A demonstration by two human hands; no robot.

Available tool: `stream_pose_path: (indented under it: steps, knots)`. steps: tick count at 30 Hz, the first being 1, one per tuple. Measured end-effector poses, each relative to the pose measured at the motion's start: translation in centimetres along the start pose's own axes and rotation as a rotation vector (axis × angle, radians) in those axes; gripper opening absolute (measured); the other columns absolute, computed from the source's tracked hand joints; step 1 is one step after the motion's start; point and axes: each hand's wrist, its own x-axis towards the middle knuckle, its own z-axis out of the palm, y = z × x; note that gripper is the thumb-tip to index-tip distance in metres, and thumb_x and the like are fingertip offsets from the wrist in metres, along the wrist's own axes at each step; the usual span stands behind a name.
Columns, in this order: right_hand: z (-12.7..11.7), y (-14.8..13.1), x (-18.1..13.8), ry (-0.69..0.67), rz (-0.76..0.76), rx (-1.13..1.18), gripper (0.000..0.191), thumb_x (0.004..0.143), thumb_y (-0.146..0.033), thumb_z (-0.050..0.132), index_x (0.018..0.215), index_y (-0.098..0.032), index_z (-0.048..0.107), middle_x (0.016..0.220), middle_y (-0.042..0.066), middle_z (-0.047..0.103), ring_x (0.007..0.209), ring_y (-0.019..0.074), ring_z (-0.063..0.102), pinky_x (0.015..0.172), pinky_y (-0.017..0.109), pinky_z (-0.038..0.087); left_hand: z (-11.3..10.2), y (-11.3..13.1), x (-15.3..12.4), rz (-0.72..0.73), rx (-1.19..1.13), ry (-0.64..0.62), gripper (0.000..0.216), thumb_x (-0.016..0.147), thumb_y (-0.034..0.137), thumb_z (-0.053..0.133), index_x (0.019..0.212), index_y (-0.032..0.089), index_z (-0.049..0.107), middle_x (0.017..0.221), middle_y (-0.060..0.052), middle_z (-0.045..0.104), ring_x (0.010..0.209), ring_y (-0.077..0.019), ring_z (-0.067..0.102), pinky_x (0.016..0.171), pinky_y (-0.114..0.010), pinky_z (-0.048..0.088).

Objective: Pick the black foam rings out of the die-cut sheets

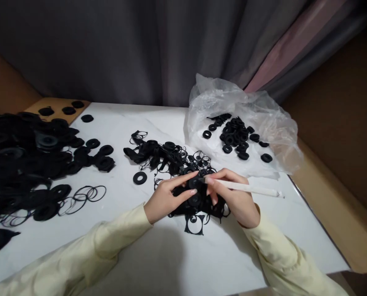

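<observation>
Over the middle of the table, my left hand (171, 195) grips a round black rubber piece (195, 182) between thumb and fingers. A slim white pen-like tool (251, 188) with a dark tip is pinched in my right hand (231, 195). Its tip meets or nearly meets the rubber piece; contact cannot be made out against the black. Beneath both hands lies a heap of black rubber scraps and thin rings (161, 156), partly hidden by them. A square black offcut (194, 225) with a round hole sticks out in front.
A large pile of black rubber pieces (26, 164) covers the table's left side, with thin loose rings (84, 196) at its edge. At the back right, small thick rings (234, 131) lie on a clear plastic bag (275, 119). One flat ring (139, 178) rests left of the middle heap. Grey curtains (124, 53) hang behind.
</observation>
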Motion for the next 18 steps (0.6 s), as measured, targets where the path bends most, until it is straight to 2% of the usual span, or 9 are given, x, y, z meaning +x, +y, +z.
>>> stream_pose_path:
  steps: [2,5,8,11,18]
  knots:
    - [0.31,-0.02,-0.46,-0.073,0.039,-0.017,0.015,0.076,-0.034,0.067,0.080,-0.019,0.062,0.061,0.000,0.066,0.048,0.0137,0.061,0.049,0.026,0.051,0.08,0.04,-0.06,-0.058,-0.002,0.030,0.045,0.079,0.034,0.063,0.122,0.024,0.058,0.115,-0.002,0.066,0.101,-0.0210,0.062,0.095,-0.034,0.047]
    - [0.79,0.18,-0.79,-0.080,0.034,-0.086,0.011,0.076,-0.029,0.067,0.079,-0.020,0.062,0.061,0.001,0.068,0.055,0.0162,0.066,0.052,0.026,0.054,0.26,0.26,-0.18,-0.078,0.003,0.086,0.045,0.077,0.032,0.065,0.121,0.023,0.060,0.109,-0.002,0.069,0.096,-0.0209,0.065,0.092,-0.033,0.050]
    - [0.92,0.37,-0.86,-0.043,-0.071,-0.186,0.007,0.077,-0.025,0.065,0.071,-0.021,0.062,0.060,0.001,0.068,0.052,0.0152,0.065,0.049,0.025,0.052,0.40,0.38,-0.23,-0.045,0.011,0.129,0.044,0.075,0.028,0.066,0.118,0.022,0.062,0.111,-0.001,0.068,0.095,-0.0209,0.066,0.091,-0.031,0.051]
    - [0.83,0.34,-0.88,-0.037,-0.173,-0.282,0.013,0.078,-0.022,0.064,0.065,-0.020,0.063,0.059,0.001,0.069,0.049,0.0141,0.064,0.046,0.024,0.050,0.47,0.23,-0.24,-0.015,0.031,0.145,0.040,0.074,0.026,0.068,0.114,0.022,0.065,0.108,-0.001,0.069,0.091,-0.0203,0.067,0.088,-0.029,0.053]
    - [0.73,0.19,-0.85,-0.057,-0.198,-0.358,0.022,0.081,-0.021,0.062,0.059,-0.020,0.062,0.057,0.001,0.069,0.055,0.0156,0.066,0.054,0.026,0.051,0.57,-0.21,-0.17,0.114,0.064,0.171,0.036,0.074,0.023,0.069,0.110,0.021,0.067,0.102,-0.002,0.071,0.082,-0.0173,0.069,0.078,-0.023,0.056]
